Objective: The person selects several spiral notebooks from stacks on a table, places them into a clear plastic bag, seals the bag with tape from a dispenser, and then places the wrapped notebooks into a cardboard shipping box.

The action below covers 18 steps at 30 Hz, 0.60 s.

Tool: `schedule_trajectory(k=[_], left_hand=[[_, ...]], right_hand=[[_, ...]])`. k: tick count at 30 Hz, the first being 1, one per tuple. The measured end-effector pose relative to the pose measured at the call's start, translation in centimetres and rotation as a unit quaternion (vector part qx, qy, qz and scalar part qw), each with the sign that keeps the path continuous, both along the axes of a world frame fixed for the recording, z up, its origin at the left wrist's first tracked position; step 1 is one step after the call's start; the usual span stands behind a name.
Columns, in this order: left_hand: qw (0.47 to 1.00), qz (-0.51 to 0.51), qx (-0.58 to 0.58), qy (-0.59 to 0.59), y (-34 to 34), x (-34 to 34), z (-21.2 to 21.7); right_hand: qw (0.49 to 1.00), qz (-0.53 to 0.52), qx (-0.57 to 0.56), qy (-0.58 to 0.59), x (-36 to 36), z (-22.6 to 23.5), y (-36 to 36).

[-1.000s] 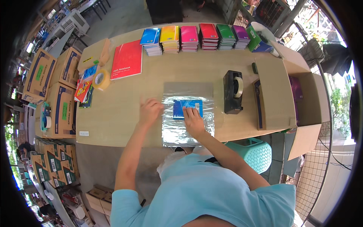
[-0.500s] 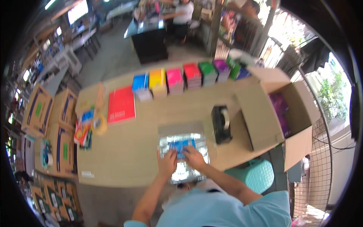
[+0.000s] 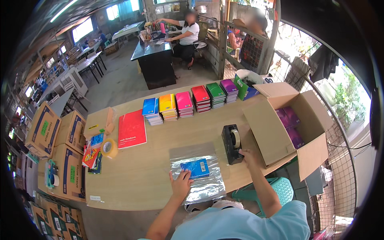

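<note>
Now left hand presses clear bag, right hand touches tape dispenser.

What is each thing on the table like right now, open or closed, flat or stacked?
Clear plastic bag: lying flat, a small blue notebook inside it.
Left hand: open, palm pressed flat on the bag.
Right hand: at the base of the black tape dispenser, grip unclear.
Cardboard box: flaps open, purple notebooks inside.
Coloured notebooks: closed, in neat stacks in a row.
Red notebook: closed, flat.
Yellow tape roll: lying flat.
</note>
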<state>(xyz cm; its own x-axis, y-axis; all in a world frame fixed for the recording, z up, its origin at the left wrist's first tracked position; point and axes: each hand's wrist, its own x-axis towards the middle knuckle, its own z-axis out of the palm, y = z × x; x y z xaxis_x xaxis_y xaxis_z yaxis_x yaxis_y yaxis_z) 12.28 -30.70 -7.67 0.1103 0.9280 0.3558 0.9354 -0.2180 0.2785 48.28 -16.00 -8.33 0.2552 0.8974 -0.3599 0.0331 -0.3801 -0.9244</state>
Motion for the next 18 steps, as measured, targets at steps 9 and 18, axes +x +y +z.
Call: schedule_trajectory(k=[9, 18], left_hand=[[1.0, -0.012, -0.006, -0.005, 0.5, 0.1, -1.0], [1.0, -0.004, -0.002, -0.025, 0.2, 0.0, -0.5]], right_hand=[[0.774, 0.026, -0.039, 0.632, -0.1, -9.4, -5.2], [0.958, 0.275, 0.077, -0.017, -16.4, 5.6, -7.0]])
